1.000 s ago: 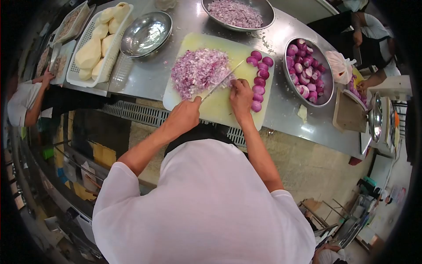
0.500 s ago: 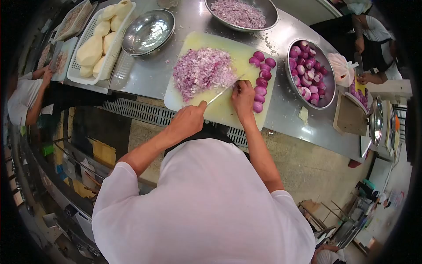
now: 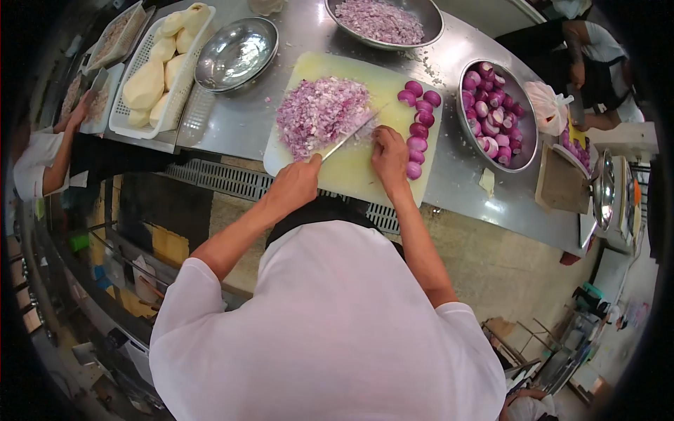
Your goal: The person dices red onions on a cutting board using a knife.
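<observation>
My left hand (image 3: 298,184) is wrapped around the handle of a knife (image 3: 344,144). The blade points up and to the right, along the right edge of a pile of chopped purple onion (image 3: 319,112). Just right of the blade, my right hand (image 3: 390,158) rests on the cutting board (image 3: 337,181) with its fingers curled in; whatever they may hold is hidden. Close by on the right of the board, several peeled purple onions (image 3: 418,130) form a column.
Behind the board stands a metal bowl of chopped onion (image 3: 382,24). A bowl of whole onions (image 3: 498,119) is to the right. Stacked metal bowls (image 3: 237,55) and a white basket (image 3: 126,126) of peeled roots lie left. Other people work at both sides (image 3: 49,161).
My left hand and the knife have shifted left, and the blade has drawn away from my right hand toward the chopped pile. My right hand has stayed nearly in place.
</observation>
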Motion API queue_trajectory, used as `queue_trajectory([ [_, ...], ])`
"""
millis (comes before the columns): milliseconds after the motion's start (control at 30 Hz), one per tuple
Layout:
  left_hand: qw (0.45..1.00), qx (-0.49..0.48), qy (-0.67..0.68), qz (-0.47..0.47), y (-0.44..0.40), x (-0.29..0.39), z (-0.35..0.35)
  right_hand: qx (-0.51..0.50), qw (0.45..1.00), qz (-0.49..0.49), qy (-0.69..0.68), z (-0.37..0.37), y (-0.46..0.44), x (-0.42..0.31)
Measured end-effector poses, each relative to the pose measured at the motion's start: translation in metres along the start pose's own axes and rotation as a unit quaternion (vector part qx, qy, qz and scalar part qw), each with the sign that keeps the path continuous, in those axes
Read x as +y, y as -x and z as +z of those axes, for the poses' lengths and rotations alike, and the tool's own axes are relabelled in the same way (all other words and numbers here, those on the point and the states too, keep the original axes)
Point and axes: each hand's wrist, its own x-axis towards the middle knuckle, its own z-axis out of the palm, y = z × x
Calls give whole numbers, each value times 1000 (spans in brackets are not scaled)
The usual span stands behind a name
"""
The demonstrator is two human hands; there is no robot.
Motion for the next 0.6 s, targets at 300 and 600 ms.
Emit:
queue_trajectory([
  [300, 1000, -19, 3, 12, 6, 7, 3, -27, 998, 60, 22, -1, -1, -5],
  [600, 999, -42, -11, -3, 7, 7, 5, -20, 997, 72, -8, 1, 1, -3],
])
